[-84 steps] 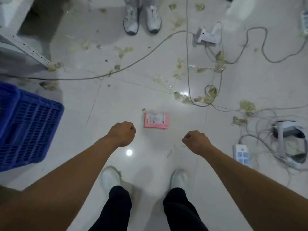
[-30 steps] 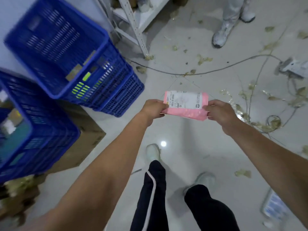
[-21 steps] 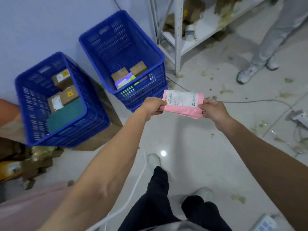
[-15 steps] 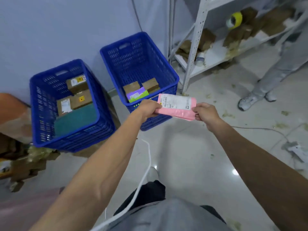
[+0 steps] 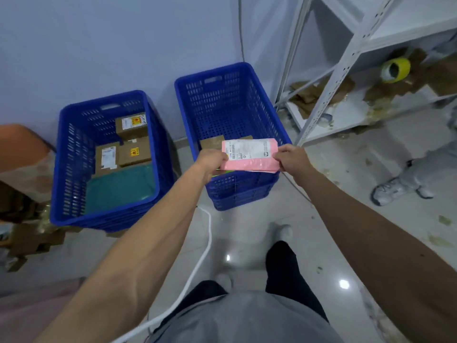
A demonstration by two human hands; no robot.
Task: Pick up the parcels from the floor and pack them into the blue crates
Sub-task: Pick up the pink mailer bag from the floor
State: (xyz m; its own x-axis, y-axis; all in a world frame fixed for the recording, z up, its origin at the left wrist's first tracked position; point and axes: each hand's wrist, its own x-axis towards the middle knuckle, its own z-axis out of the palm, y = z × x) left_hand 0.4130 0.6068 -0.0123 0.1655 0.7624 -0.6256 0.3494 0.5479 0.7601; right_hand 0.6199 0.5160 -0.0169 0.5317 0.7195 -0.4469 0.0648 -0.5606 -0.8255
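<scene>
- Since the frame half a second earlier, the pink parcel point(image 5: 249, 157) had been carried closer to the right blue crate point(image 5: 230, 95) and hung over its near end, label up.
- Fingers of the left hand point(image 5: 211, 160) pinched the parcel's left edge, and fingers of the right hand point(image 5: 291, 160) pinched its right edge.
- A brown box point(image 5: 211, 142) lay in that crate, partly hidden behind the parcel.
- The left blue crate point(image 5: 74, 149) stood beside it, holding labelled cardboard boxes point(image 5: 131, 125) and a teal parcel point(image 5: 121, 186).
- A white metal rack point(image 5: 346, 58) stood just right of the crates, with a yellow tape roll point(image 5: 395, 70) and torn cardboard on its shelf.
- A white cable point(image 5: 197, 263) ran across the glossy pale floor point(image 5: 247, 231) by the person's feet.
- Another person's white shoe point(image 5: 388, 191) stood at right.
- Both crates stood against a pale blue wall point(image 5: 99, 45), and scraps littered the floor.
</scene>
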